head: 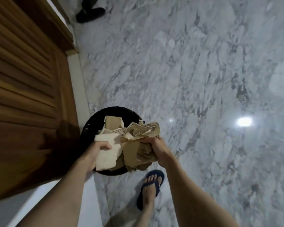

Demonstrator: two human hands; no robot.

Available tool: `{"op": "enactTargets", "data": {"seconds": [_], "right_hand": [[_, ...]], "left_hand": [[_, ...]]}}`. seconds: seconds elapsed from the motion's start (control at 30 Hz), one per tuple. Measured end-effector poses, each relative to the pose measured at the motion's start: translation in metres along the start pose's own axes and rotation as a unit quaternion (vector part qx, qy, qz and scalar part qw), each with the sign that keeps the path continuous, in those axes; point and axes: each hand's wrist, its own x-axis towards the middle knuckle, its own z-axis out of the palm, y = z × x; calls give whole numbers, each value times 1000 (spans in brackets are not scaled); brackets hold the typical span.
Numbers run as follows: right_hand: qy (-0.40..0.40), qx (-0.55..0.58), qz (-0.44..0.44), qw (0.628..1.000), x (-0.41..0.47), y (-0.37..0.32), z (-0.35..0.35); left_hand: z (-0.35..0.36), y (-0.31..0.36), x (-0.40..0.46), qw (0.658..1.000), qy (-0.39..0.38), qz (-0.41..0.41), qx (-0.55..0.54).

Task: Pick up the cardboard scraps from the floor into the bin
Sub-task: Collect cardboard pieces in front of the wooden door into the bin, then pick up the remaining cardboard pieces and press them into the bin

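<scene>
A bundle of torn cardboard scraps (pixel 131 145), brown and pale, is held over the round black bin (pixel 95 122) that stands on the marble floor by the wall. My left hand (pixel 98 149) grips the pale sheet on the bundle's left side. My right hand (pixel 156 148) is closed on the brown crumpled pieces at the right. The scraps cover most of the bin's opening, so its inside is hidden.
A louvred wooden door (pixel 26 89) fills the left side, with a white wall base beside the bin. My foot in a blue flip-flop (pixel 151 187) stands just right of the bin. A dark shoe (pixel 90 14) lies at the top. Grey marble floor (pixel 203 79) spreads to the right.
</scene>
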Motion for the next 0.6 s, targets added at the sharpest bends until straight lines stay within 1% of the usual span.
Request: {"op": "enactTargets", "data": {"seconds": [0.1, 0.17, 0.23, 0.27, 0.33, 0.4, 0.47, 0.53, 0.6], "right_hand": [[-15, -63, 0, 998, 32, 12, 46], [-22, -114, -23, 993, 54, 21, 69], [-27, -154, -46, 987, 76, 32, 85], [-27, -168, -44, 984, 84, 36, 91], [-22, -182, -5, 983, 95, 39, 99], [-26, -186, 31, 982, 97, 37, 101], [-29, -184, 49, 981, 90, 31, 99], [-25, -197, 40, 979, 82, 25, 92], [-20, -199, 26, 979, 70, 15, 84]], "left_hand": [[-38, -17, 37, 999, 44, 2, -5], [-51, -25, 62, 997, 71, 15, 7], [-53, -31, 85, 996, 74, 37, 13], [-52, -36, 96, 997, 68, 45, 13], [-48, -45, 114, 997, 67, 46, 15], [-43, -49, 116, 997, 72, 32, 26], [-40, -51, 110, 997, 74, 20, 6], [-42, -51, 100, 997, 64, 36, -13], [-39, -47, 85, 997, 58, 47, -1]]}}
